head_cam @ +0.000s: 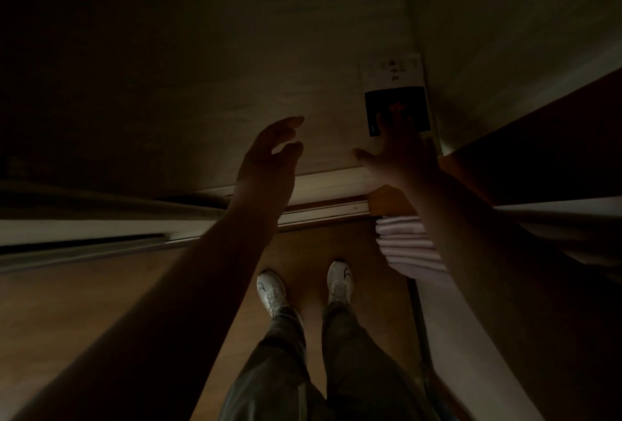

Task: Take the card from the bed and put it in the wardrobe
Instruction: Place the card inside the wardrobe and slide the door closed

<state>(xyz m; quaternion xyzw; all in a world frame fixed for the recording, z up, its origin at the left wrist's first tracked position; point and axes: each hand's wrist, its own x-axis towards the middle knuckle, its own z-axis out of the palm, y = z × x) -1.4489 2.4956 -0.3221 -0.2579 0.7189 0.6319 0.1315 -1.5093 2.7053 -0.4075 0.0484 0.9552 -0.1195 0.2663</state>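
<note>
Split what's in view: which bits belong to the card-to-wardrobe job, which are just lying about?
In the job:
- card, black and white, flat on the wardrobe shelf by its right wall
- right hand, fingers spread, tips on the card
- left hand, open, holding nothing

Lying about:
- folded white linen stacked lower right
- wooden floor
- white shoes

Bare shelf (202, 100) left of the card (395, 94); side wall (505, 33) tight against its right edge.
</note>
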